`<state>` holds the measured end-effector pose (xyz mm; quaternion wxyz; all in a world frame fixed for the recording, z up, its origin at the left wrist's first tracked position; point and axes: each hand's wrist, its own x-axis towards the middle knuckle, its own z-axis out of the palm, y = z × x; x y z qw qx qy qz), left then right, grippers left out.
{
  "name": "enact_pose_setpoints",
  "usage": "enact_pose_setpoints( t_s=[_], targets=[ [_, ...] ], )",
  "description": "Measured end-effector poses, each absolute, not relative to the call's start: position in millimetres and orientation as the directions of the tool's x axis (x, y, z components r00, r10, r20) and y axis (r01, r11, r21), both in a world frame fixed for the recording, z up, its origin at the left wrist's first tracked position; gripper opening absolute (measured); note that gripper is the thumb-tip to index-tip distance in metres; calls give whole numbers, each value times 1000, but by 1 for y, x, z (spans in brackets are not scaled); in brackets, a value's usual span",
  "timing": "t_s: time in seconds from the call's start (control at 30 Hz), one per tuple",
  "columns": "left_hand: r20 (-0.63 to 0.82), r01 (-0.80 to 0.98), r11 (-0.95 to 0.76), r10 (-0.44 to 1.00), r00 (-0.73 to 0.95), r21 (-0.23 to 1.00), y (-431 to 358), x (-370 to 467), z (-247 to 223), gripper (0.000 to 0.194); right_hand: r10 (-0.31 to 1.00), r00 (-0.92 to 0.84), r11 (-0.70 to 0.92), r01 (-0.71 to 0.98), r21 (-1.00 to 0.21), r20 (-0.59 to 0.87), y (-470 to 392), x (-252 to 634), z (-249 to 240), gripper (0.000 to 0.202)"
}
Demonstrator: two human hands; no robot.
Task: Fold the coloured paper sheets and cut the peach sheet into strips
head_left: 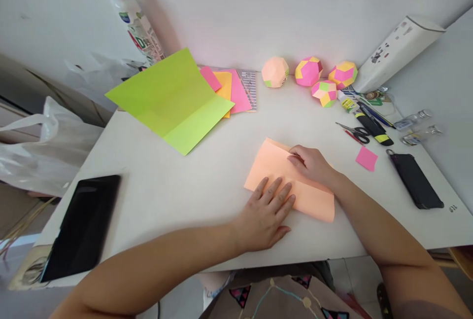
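A folded sheet of peach paper lies on the white table in front of me. My left hand rests flat on its near part, fingers spread, holding nothing. At the far edge of the sheet, my right hand has its fingers curled and closed on the folded paper layer. Its fingertips are partly hidden. Left of the peach sheet is a large lime green paper with a crease across it, lying partly over smaller pink and orange papers.
Several paper balls stand along the wall. On the right are scissors, a pink paper square, a box cutter, small glass bottles and a phone. A tablet lies left; a tall bottle stands behind.
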<state>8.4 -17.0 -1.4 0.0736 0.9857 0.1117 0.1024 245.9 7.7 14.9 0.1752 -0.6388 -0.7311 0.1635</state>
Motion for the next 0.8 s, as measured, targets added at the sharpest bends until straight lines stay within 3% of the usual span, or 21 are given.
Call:
enact_pose_setpoints(
  t_s=[0.2, 0.37, 0.57, 0.8],
  targets=[
    [161, 198, -959, 232, 959, 202, -13, 7, 2, 63, 984, -172, 162, 820, -549, 34, 17, 251, 19, 29],
    [141, 195, -958, 227, 964, 211, -11, 6, 3, 65, 967, -247, 231, 779, -582, 54, 21, 254, 20, 27],
    [111, 207, -955, 234, 966, 215, -11, 5, 3, 66, 941, -321, 327, 784, -527, 106, 23, 258, 14, 27],
    [52, 293, -930, 311, 949, 223, -20, 1, 3, 68, 912, -398, 408, 843, -352, 104, 20, 256, 12, 37]
  ],
)
